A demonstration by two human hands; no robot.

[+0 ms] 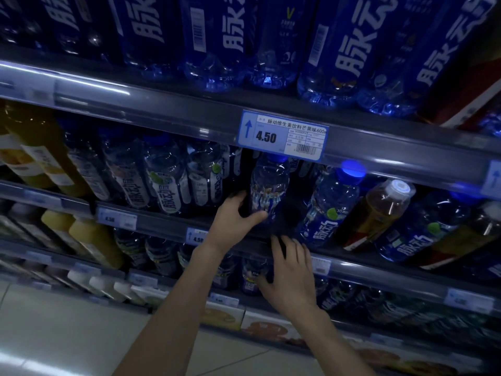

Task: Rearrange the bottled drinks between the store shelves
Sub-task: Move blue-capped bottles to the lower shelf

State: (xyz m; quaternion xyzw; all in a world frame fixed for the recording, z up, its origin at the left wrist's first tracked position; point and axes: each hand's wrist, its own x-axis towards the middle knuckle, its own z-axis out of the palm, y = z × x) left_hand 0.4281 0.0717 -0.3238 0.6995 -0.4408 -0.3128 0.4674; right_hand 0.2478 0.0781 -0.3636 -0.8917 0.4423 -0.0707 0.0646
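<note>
A clear bottle with a blue cap and a printed label (269,189) stands upright on the middle shelf (168,226), under the 4.50 price tag. My left hand (233,219) wraps around its lower part, thumb in front and fingers behind. My right hand (291,272) hovers lower, fingers spread over the shelf's front rail, holding nothing. Blue-labelled bottles (326,210) lean to the right of the held one. More clear bottles (165,183) stand to its left.
Large blue bottles (222,44) fill the top shelf. Yellow juice bottles (40,147) stand at far left, amber tea bottles (379,213) at right. Lower shelves hold more bottles (160,253) and cartons (268,325). A price tag (282,135) hangs on the upper rail. Pale floor (67,335) lies below left.
</note>
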